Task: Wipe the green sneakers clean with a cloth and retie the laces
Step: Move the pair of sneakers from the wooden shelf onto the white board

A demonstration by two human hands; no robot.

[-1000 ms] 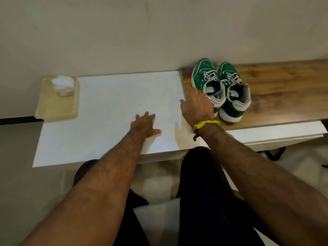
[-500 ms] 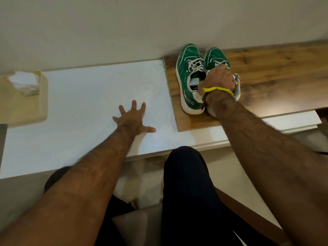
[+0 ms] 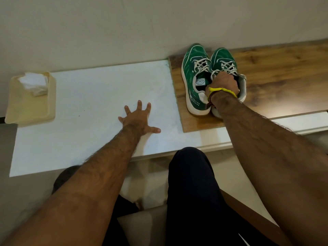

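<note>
Presently: green sneakers [image 3: 200, 77], paired on wooden worktop [image 3: 284, 68] by wall; right hand [image 3: 222, 82] grasping their collars; left hand [image 3: 138, 118] flat, fingers splayed. Cloth [image 3: 33, 82] untouched in tray [image 3: 30, 107]. Wiping and retying evidently outstanding.

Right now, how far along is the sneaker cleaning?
Nothing is wiped: the white crumpled cloth lies untouched in the beige tray. In hand: the right hand grips the green lace-up sneakers at their collars. The left hand rests on the white tabletop. Wiping and retying remain.
</note>
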